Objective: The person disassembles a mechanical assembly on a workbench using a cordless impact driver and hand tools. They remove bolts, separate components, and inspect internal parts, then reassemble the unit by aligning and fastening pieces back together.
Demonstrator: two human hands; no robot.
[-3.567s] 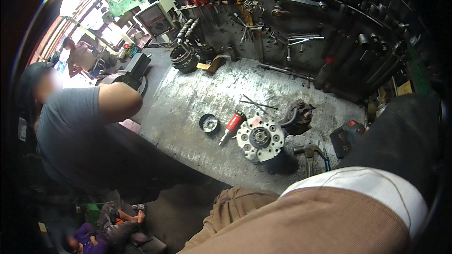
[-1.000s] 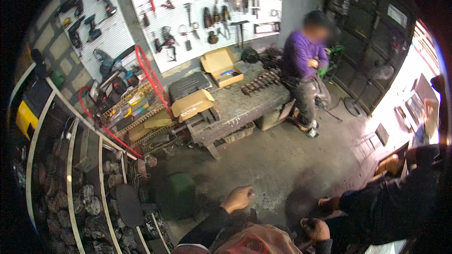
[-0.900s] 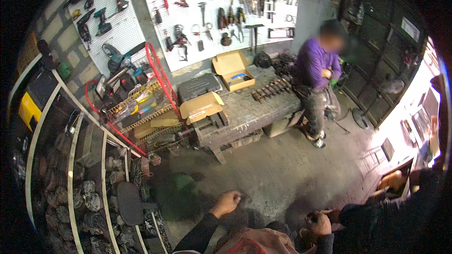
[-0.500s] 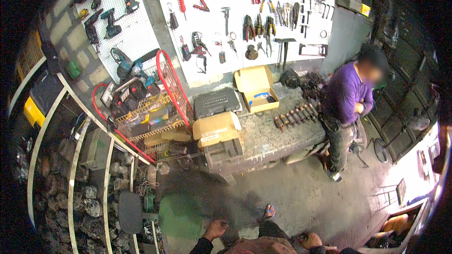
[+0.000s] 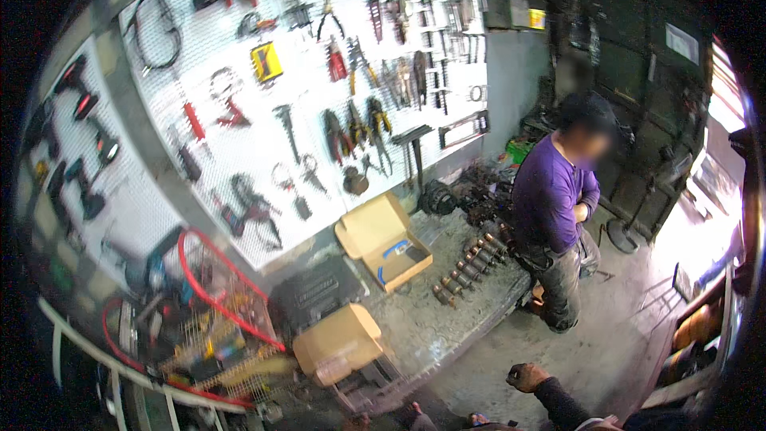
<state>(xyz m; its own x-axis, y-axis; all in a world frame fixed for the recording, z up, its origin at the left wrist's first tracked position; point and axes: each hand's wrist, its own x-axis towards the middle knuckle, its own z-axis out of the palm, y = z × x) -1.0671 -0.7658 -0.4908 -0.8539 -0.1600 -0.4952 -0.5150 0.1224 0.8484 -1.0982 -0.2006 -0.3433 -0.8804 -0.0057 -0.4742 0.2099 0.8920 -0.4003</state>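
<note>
My right hand [image 5: 527,377] comes in from the lower right on a dark sleeve, over the floor in front of the workbench [image 5: 415,327]. Its fingers are curled in, and no object shows in them. My left hand is out of view. On the bench, closest to me, lies a brown cardboard box [image 5: 339,343] with its lid up. Behind it are a black tool case [image 5: 315,291] and an open yellowish box [image 5: 383,243] with a blue item [image 5: 395,249] inside. Several dark cylindrical metal parts [image 5: 471,266] lie in a row to the right.
A person in a purple top [image 5: 546,191] leans at the bench's right end, arms folded. Hand tools hang on a white pegboard [image 5: 303,183]. At left stands a red-framed wire rack [image 5: 219,295] of power tools. A metal-framed wooden shelf [image 5: 678,367] is at lower right.
My view has swung right and closer to the bench. My left hand has dropped out of sight, while my right hand has come forward and up from the lower edge.
</note>
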